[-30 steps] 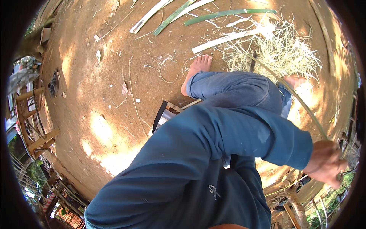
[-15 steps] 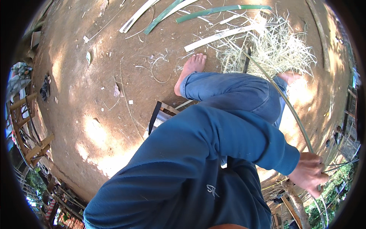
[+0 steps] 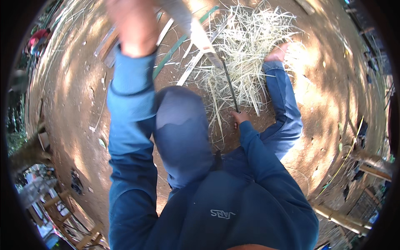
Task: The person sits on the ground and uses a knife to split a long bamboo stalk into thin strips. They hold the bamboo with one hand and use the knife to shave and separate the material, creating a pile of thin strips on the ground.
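Note:
My left hand (image 3: pixel 133 23) is raised at the upper left, smeared by motion, so its fingers do not show clearly. Beside it, a broad pale flat strip (image 3: pixel 200 35), blurred and close up, slants down from the top edge to the middle. Low between my legs, my right hand (image 3: pixel 241 117) is closed around one end of a long, thin, dark blade-like tool (image 3: pixel 231 85). The tool points up and away, and its far end meets the strip's lower end; I cannot tell whether they touch. Beneath both spreads a heap of pale shavings (image 3: pixel 254 46).
Several green and pale split strips (image 3: pixel 171 56) lie on the brown dirt ground (image 3: pixel 89 125) beyond my left knee (image 3: pixel 183 125). My bare right foot (image 3: pixel 278 52) rests at the heap's edge. Wooden frames (image 3: pixel 68 212) stand at the lower left, poles (image 3: pixel 341 218) at the lower right.
The hand seen at the far right, gripping a long green strip, is no longer there. My left arm is now raised at the upper left, and my right hand has come into view.

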Available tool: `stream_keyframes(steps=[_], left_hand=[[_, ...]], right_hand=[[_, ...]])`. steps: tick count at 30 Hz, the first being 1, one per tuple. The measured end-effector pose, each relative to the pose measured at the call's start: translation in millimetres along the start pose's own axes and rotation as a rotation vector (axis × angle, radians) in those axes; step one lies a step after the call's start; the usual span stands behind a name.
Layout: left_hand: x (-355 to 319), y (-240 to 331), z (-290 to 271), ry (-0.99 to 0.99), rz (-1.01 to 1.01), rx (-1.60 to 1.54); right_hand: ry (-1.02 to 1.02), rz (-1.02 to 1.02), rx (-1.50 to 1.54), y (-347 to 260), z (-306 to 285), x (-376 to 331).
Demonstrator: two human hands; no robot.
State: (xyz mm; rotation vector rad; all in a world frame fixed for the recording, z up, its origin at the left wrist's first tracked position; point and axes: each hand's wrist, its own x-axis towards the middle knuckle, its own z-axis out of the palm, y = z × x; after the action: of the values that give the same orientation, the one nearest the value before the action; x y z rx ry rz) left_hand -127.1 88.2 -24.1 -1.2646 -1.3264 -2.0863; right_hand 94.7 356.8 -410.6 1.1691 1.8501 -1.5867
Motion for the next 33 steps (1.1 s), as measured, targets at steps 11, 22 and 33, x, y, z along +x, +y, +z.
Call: stream_keyframes(steps=[11,22,33], left_hand=[[-34,112,15,0.238,-0.543,0.099],[-104,136,32,0.43,-0.401,0.074],[-112,138,31,0.615,-0.354,0.133]], right_hand=[[0.017,-0.591,-0.215,-70,32,-96],[-0.125,-1.035,-0.235,-135,46,-193],[-0.089,-0.889,-0.275,-123,50,-167]])
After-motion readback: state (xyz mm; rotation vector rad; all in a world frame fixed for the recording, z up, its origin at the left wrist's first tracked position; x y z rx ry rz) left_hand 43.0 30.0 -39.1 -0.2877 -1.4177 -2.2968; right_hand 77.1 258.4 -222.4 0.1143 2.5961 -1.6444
